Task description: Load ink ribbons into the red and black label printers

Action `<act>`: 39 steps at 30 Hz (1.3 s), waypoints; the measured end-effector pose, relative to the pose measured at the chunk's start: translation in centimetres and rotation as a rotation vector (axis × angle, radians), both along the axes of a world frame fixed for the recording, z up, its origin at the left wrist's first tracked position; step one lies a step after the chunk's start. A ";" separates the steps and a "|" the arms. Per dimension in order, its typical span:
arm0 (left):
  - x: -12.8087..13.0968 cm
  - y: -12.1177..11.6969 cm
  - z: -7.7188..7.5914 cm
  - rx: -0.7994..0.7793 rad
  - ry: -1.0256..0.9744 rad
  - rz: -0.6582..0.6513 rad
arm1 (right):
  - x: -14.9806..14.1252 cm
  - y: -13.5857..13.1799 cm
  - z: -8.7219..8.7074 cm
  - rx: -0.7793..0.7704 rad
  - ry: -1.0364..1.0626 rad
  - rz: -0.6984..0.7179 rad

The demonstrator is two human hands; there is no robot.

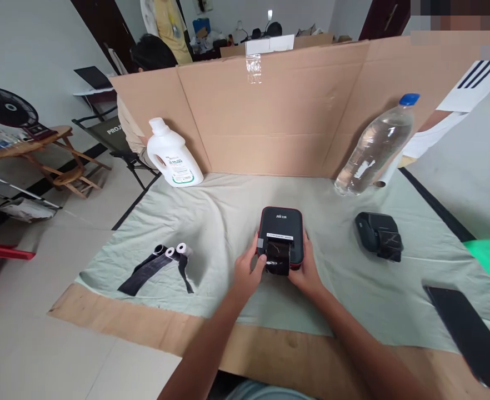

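The printer [281, 223] sits between both hands over the cloth [232, 200] on the tabletop [178, 328], its long axis pointing away from the person. The left hand [248, 271] is curled round its near left corner, thumb just beside the dark strip [278, 260] hanging over the near edge; the right hand [307, 271] grips the right side. Neither hand is clearly nearer. Whether the printer touches the cloth cannot be told.

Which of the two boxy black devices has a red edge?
The middle device, held between the left hand and right hand. The other device, to its right, shows no red edge, and no hand touches it.
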State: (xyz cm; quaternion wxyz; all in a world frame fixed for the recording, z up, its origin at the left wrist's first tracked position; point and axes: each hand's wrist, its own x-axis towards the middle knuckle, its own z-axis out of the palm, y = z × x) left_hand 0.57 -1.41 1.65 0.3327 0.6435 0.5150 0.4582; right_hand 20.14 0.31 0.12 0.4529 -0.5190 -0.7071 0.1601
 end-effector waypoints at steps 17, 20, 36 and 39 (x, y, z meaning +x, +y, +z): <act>0.7 -0.6 -0.3 0.000 0.163 0.061 | 0.9 -0.5 -1.3 0.073 0.092 0.028; 0.6 -0.6 -0.5 0.000 0.164 0.057 | 1.0 -0.5 -1.4 0.066 0.067 0.018; 0.1 -0.4 -0.3 0.413 0.102 0.081 | 1.4 -0.9 0.1 0.164 -0.066 -0.012; 0.5 0.0 -0.4 0.404 0.049 0.101 | 1.6 -0.6 0.0 0.192 -0.077 -0.009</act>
